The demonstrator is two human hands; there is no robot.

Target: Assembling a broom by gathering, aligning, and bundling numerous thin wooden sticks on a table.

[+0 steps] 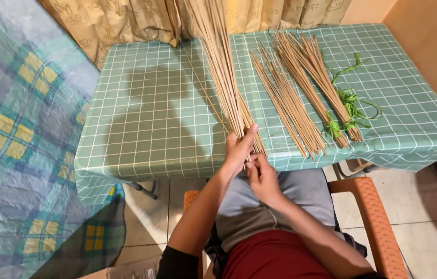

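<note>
My left hand [239, 149] grips the lower end of a tall bundle of thin tan sticks [217, 57] that rises upright past the top of the view, over the front edge of the table. Just below it, my right hand [261, 176] pinches the bottom tips of the same sticks. Two more groups of sticks lie flat on the table to the right: a loose pile [286, 103] and a tied bundle [315, 77]. Green ribbon strips [352, 106] lie beside the tied bundle.
The table wears a green checked cloth [151, 113]. Beige curtains [120, 20] hang behind it. A bed with a blue and yellow plaid cover [17, 144] fills the left. I sit on an orange plastic chair [373, 217] over a tiled floor.
</note>
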